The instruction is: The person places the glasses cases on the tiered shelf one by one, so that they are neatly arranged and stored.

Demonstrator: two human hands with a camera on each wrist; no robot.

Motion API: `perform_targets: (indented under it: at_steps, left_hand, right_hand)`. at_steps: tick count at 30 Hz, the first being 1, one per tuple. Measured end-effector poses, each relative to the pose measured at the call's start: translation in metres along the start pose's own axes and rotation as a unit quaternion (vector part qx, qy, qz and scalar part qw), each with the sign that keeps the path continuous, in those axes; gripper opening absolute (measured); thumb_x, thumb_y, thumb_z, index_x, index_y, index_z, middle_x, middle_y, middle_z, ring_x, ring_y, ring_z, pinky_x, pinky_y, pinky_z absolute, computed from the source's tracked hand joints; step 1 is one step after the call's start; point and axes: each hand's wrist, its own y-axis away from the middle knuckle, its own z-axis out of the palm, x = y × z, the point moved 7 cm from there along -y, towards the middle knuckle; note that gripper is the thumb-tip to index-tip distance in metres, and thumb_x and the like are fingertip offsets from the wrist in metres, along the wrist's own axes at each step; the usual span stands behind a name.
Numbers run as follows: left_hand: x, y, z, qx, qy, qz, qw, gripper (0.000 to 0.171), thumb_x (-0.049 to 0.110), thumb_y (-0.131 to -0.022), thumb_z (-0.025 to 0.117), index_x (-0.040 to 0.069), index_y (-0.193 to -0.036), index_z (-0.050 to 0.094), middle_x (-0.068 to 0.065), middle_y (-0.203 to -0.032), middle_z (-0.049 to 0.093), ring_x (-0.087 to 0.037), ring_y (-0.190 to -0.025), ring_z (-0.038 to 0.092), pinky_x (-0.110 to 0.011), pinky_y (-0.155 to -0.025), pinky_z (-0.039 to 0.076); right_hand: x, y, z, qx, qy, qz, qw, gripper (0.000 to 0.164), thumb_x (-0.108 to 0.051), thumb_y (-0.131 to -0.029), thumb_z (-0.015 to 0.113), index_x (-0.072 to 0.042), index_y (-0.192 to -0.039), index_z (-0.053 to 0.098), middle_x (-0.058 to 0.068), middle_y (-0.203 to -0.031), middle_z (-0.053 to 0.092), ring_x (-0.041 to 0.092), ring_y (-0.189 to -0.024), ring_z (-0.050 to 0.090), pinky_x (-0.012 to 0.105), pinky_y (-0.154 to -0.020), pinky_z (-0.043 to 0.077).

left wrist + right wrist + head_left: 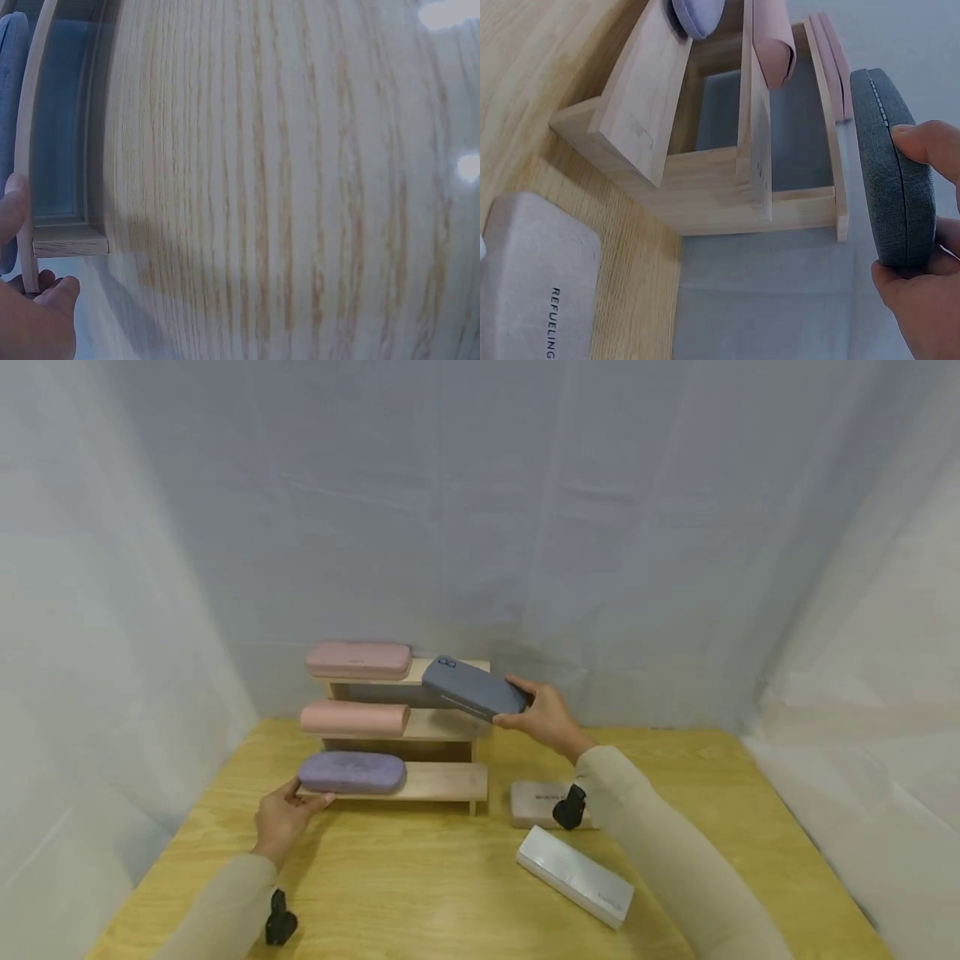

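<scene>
In my right hand I grip a dark blue-grey glasses case by its right end, raised in front of the upper right of a wooden three-step rack. The right wrist view shows thumb and fingers round the case. My left hand pinches the left end of the lowest step, thumb on top and fingers beneath. Next to it a purple glasses case lies on that step. A pink case lies on the middle step, and a dusty-pink case on the top one.
Right of the rack, a beige case with printed lettering lies on the wooden table, partly hidden by the right wrist's black camera. In front of it a silvery-white case lies at a slant. Pale sheeting hangs behind.
</scene>
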Motion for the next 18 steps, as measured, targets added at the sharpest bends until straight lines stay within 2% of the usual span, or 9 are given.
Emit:
perform_targets:
  at_steps: [4, 10, 18]
  left_hand:
    - [0.001, 0.002, 0.001, 0.002, -0.002, 0.001, 1.0000, 0.086, 0.034, -0.085, 0.074, -0.010, -0.144, 0.030, -0.026, -0.119, 0.059, -0.025, -0.100, 0.055, -0.020, -0.070, 0.045]
    - [0.004, 0.001, 0.002, 0.003, 0.006, 0.005, 1.0000, 0.087, 0.034, -0.084, 0.075, -0.011, -0.144, 0.030, -0.026, -0.118, 0.059, -0.010, -0.087, 0.054, -0.016, -0.067, 0.045]
    - [0.000, 0.002, 0.002, 0.005, 0.000, 0.007, 1.0000, 0.085, 0.034, -0.084, 0.074, -0.009, -0.144, 0.032, -0.025, -0.118, 0.060, -0.011, -0.089, 0.053, -0.014, -0.067, 0.044]
  right_hand:
    - [0.003, -0.010, -0.002, 0.005, -0.001, 0.007, 1.000, 0.075, -0.017, -0.081, 0.078, -0.012, -0.146, 0.042, 0.014, -0.146, 0.043, 0.028, -0.126, 0.049, 0.040, -0.095, 0.048]
    - [0.004, -0.022, -0.001, 0.008, -0.007, 0.006, 1.000, 0.076, -0.019, -0.080, 0.080, -0.010, -0.145, 0.042, 0.013, -0.144, 0.046, 0.027, -0.127, 0.048, 0.041, -0.098, 0.046]
    - [0.005, -0.027, 0.003, -0.005, -0.025, 0.009, 1.000, 0.076, -0.015, -0.081, 0.078, -0.007, -0.146, 0.040, 0.016, -0.145, 0.044, 0.030, -0.123, 0.051, 0.042, -0.096, 0.047]
